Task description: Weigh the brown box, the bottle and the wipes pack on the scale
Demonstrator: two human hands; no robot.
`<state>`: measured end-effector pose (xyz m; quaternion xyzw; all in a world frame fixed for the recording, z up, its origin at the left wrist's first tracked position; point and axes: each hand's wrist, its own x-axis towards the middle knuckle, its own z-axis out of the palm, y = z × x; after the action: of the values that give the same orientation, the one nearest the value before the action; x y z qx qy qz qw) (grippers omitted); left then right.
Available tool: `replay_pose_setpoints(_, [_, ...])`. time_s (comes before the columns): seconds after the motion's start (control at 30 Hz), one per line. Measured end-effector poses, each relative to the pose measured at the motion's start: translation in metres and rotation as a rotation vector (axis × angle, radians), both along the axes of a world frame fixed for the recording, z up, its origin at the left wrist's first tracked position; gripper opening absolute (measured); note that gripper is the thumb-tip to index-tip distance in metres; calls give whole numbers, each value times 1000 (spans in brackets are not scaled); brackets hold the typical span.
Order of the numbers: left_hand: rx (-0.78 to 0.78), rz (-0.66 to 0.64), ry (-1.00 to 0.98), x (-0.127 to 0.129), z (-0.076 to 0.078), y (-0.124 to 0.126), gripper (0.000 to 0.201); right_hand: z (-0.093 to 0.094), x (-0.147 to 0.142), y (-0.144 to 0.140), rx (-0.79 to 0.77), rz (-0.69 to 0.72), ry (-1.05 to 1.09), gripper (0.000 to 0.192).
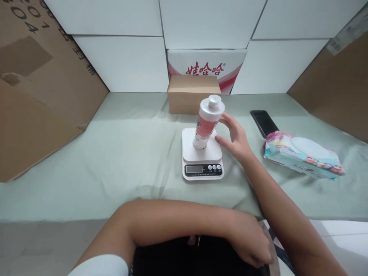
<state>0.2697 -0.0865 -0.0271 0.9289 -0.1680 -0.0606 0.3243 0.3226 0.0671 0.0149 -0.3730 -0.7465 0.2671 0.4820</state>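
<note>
A white bottle with a pink label and silver-white cap (206, 124) stands on the plate of a white kitchen scale (202, 155). The scale's small display looks blank, with several round buttons beside it. My right hand (237, 140) is at the bottle's right side, thumb and fingers apart. Its fingertips reach the bottle's edge; whether they touch it I cannot tell. My left forearm lies across my front below the table edge, and my left hand (251, 241) is curled into a loose fist over my lap, its fingertips partly hidden.
A brown carton (194, 96) sits behind the scale, before a white printed box (207, 61). A black phone (263, 123) and a pack of wipes (301, 155) lie on the right. Large cardboard panels (37, 96) flank the green cloth (129, 153).
</note>
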Motion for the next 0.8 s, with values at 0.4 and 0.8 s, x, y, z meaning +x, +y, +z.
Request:
replay_pose_setpoints(0.4, [76, 23, 18, -5, -1, -4, 37, -10, -9, 9, -5, -223, -62, 38])
replay_pose_setpoints(0.8, [104, 91, -99, -7, -8, -7, 26, -52, 65, 76, -6, -762, 114, 37])
